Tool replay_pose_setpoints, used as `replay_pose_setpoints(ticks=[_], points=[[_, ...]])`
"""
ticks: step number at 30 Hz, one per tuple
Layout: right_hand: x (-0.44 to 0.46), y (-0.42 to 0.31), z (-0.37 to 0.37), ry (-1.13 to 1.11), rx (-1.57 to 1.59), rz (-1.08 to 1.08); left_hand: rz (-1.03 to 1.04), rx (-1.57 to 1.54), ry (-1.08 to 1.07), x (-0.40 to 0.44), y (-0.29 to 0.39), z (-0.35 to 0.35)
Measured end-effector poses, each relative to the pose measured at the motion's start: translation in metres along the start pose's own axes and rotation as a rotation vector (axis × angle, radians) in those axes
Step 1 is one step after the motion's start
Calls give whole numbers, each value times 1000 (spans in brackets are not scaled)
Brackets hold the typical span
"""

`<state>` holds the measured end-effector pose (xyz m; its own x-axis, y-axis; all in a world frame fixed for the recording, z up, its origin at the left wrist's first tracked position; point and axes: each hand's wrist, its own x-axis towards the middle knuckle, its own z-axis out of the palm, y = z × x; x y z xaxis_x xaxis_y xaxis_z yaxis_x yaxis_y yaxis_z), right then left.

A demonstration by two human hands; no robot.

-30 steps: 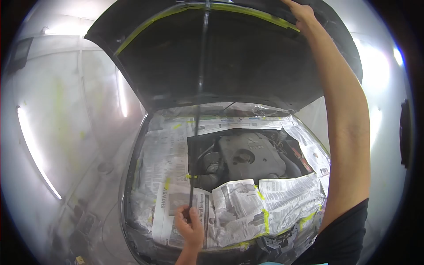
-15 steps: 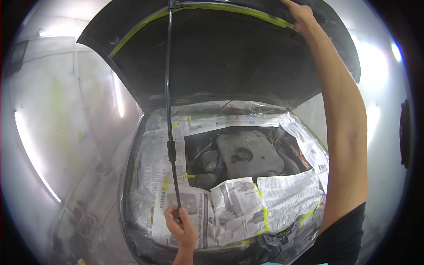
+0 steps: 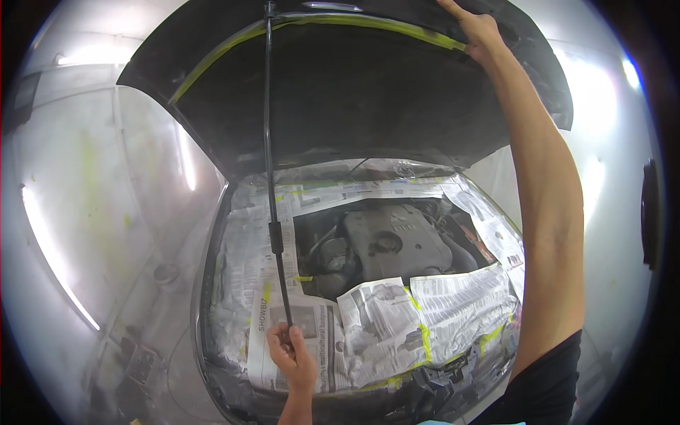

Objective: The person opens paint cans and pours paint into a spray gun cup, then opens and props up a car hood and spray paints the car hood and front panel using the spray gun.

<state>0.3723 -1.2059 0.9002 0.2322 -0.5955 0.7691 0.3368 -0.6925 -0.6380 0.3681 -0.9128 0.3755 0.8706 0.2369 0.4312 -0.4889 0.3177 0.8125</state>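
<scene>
My left hand (image 3: pixel 292 354) has its fingers wrapped round the lower end of a thin black prop rod (image 3: pixel 270 156). The rod rises to the underside of the raised dark hood (image 3: pixel 354 92), its top end at the hood's front edge. My right hand (image 3: pixel 479 34) is up at the hood's right edge, thumb side against it; its fingertips are partly cut off by the frame. Yellow-green tape (image 3: pixel 241 39) runs along the hood's underside. Newspaper sheets (image 3: pixel 460 304) surround the engine cover (image 3: pixel 397 244), and the rod's lower end is above the newspaper at the left.
Light booth walls (image 3: pixel 85 163) with bright tube lights (image 3: pixel 53 248) stand on the left and right. A round object (image 3: pixel 166 273) lies on the floor at the left. Black car parts (image 3: pixel 443 382) show at the front of the engine bay.
The rod and my left hand have moved left; the rod's top end now sits farther left on the hood. My right hand stays at the hood's edge.
</scene>
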Motion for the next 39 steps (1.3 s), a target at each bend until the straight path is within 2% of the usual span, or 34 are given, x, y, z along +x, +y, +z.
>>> replay_pose_setpoints(ticks=[8, 11, 14, 17, 20, 22, 25, 26, 27, 29, 33, 37, 39], points=[[-11, 3, -7, -8, 49, -17, -24, -6, -15, 0, 1, 0], [-22, -6, -17, -91, 38, 11, -20, 16, -12, 1, 1, 1], [-3, 9, -4, 34, 40, -21, -2, -13, -25, 3, -9, 0], [0, 16, -11, -171, 151, -80, 31, -68, -25, 1, -7, 2], [-36, 0, -12, -57, 186, -29, 122, -85, 0, 5, -6, 8], [-7, 10, 0, 37, 151, -63, 179, -87, 12, 8, -12, 10], [-26, -1, -2, 88, 30, -34, 239, -106, -2, 7, -23, 3], [-68, -15, -32, -195, 31, -45, 273, -119, -17, 7, -26, 1], [-90, -5, -45, -355, 11, -87, 288, -91, -23, 6, -26, -2], [-116, 25, -73, -531, -65, -159, 293, -44, -14, 8, -25, -2], [-141, 110, -159, -694, -252, -143, 153, 23, -29, 20, -13, -9], [-161, 212, -241, -804, -446, 28, 51, 241, -138, 21, -6, -20], [-165, 250, -278, -818, -518, 106, 65, 334, -161, 28, -11, -22]])
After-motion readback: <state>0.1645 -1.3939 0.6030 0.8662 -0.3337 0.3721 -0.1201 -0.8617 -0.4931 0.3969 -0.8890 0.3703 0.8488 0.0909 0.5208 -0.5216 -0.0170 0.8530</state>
